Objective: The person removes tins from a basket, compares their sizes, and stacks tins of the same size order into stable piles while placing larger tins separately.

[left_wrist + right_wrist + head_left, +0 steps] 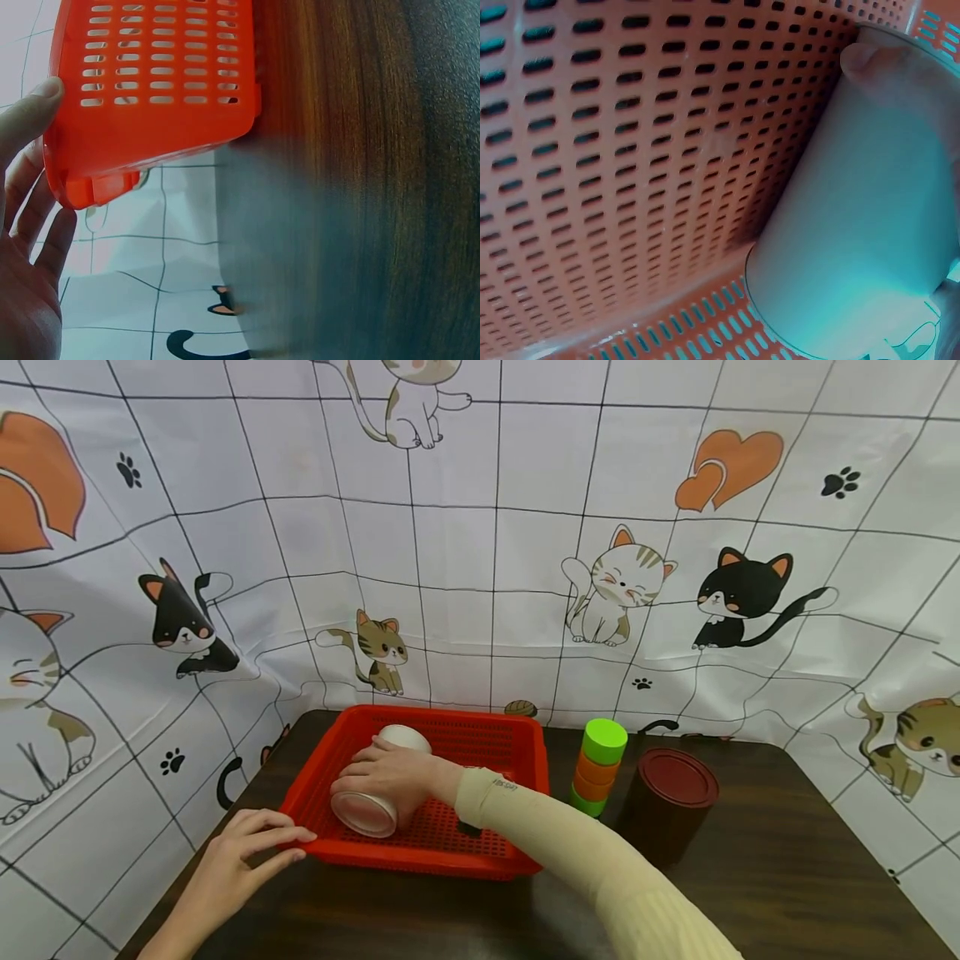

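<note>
A white cylindrical canister lies on its side in the left part of a red perforated plastic basket. My right hand reaches into the basket and grips the canister from above, hiding its middle. In the right wrist view, a thumb and part of the hand lie against the canister's pale side, next to the basket's slotted floor. At the basket's front left corner, my left hand pinches the rim. In the left wrist view its thumb and fingertips are on either side of that corner.
To the right of the basket stands a stack of green and orange cylinders. Beside it is a dark brown canister with a maroon lid. The dark wooden table meets a wall sheet printed with cats.
</note>
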